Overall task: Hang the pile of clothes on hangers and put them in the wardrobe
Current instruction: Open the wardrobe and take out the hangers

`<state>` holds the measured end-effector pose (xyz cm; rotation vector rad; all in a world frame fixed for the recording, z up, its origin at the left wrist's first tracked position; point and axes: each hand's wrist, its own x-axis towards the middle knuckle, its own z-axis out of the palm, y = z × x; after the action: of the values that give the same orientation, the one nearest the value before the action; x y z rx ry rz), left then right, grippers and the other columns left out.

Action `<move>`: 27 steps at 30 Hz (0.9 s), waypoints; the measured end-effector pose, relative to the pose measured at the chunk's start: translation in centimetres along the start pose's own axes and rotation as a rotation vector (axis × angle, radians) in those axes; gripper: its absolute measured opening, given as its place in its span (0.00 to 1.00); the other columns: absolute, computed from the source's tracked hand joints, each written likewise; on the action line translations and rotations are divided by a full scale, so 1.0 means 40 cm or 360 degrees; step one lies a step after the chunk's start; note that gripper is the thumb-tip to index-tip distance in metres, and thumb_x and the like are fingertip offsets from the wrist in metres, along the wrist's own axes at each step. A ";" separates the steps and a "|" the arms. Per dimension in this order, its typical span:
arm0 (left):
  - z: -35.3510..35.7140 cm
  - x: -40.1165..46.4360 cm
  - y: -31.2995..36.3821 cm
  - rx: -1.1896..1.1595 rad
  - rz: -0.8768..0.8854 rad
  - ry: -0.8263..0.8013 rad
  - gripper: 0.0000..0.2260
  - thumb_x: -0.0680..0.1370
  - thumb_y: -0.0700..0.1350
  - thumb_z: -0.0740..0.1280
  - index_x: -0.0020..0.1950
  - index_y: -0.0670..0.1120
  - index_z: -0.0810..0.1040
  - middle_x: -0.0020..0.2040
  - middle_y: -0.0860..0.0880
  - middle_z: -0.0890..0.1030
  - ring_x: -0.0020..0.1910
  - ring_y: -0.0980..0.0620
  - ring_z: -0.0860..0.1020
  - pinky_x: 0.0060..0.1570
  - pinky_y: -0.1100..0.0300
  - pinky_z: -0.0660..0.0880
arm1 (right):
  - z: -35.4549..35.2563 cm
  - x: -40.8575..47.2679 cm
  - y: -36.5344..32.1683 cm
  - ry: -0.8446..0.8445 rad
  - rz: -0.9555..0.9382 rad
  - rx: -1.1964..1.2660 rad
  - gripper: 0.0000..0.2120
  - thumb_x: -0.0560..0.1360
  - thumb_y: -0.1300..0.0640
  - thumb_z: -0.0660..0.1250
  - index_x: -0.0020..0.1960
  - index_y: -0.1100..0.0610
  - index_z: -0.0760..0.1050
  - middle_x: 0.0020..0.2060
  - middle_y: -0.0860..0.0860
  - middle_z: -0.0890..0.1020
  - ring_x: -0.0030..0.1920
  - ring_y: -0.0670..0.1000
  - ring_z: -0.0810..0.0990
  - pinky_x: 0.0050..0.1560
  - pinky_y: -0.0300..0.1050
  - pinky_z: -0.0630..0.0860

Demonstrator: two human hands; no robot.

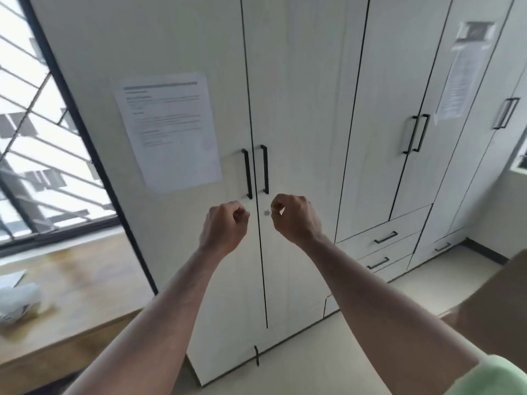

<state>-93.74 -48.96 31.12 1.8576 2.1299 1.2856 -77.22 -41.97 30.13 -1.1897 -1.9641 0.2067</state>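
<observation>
Two curled hands, left hand [225, 223] and right hand [295, 216], hide their fingertips.

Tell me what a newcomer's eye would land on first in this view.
Two bare forearms reach up the middle, the left hand and right hand curled just below the paired black handles of the closed white wardrobe. A printed sheet is stuck on its left door. At far left, a barred window glares bright.
</observation>
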 end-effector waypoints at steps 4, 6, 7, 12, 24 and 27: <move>0.040 0.186 -0.037 -0.0093 0.0079 0.0031 0.06 0.76 0.44 0.68 0.41 0.45 0.82 0.36 0.50 0.83 0.38 0.48 0.81 0.40 0.57 0.78 | 0.057 0.155 0.014 0.0149 0.0050 0.0094 0.06 0.73 0.60 0.65 0.42 0.53 0.81 0.37 0.48 0.85 0.37 0.53 0.83 0.35 0.47 0.80; 0.065 0.245 -0.045 -0.0151 0.0100 0.0025 0.07 0.76 0.43 0.66 0.40 0.45 0.82 0.34 0.51 0.82 0.36 0.50 0.81 0.39 0.54 0.79 | 0.082 0.216 0.029 0.0152 0.0040 0.0080 0.07 0.74 0.61 0.65 0.42 0.53 0.81 0.37 0.47 0.85 0.36 0.51 0.83 0.35 0.44 0.79; 0.077 0.277 -0.049 -0.0161 0.0112 0.0021 0.07 0.76 0.42 0.66 0.41 0.44 0.81 0.34 0.51 0.82 0.35 0.51 0.81 0.39 0.53 0.80 | 0.095 0.251 0.036 0.0163 0.0048 0.0073 0.07 0.75 0.61 0.66 0.43 0.53 0.81 0.37 0.48 0.85 0.36 0.51 0.83 0.34 0.42 0.77; 0.130 0.416 -0.087 -0.0196 0.0107 0.0122 0.04 0.77 0.42 0.69 0.45 0.44 0.83 0.38 0.50 0.84 0.38 0.52 0.81 0.42 0.57 0.79 | 0.185 0.412 0.088 0.0203 0.0100 0.0136 0.04 0.77 0.59 0.68 0.51 0.57 0.81 0.44 0.53 0.85 0.41 0.55 0.81 0.38 0.45 0.76; 0.214 0.573 -0.108 -0.0048 -0.0031 0.0388 0.09 0.74 0.42 0.73 0.35 0.48 0.76 0.30 0.56 0.78 0.31 0.57 0.77 0.33 0.66 0.68 | 0.299 0.569 0.193 0.0205 0.0092 0.0436 0.17 0.74 0.55 0.76 0.49 0.54 0.67 0.43 0.47 0.76 0.37 0.50 0.75 0.39 0.44 0.70; 0.226 0.575 -0.101 -0.0038 -0.0079 0.0446 0.09 0.74 0.42 0.73 0.35 0.48 0.76 0.30 0.56 0.78 0.31 0.57 0.77 0.33 0.65 0.69 | 0.314 0.580 0.204 0.0169 0.0084 0.0482 0.12 0.75 0.55 0.74 0.49 0.54 0.70 0.41 0.47 0.79 0.39 0.51 0.78 0.42 0.47 0.74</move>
<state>-98.82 -24.56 33.61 1.6903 2.2593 1.6375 -85.91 -15.75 30.57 -1.0325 -1.7381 0.4430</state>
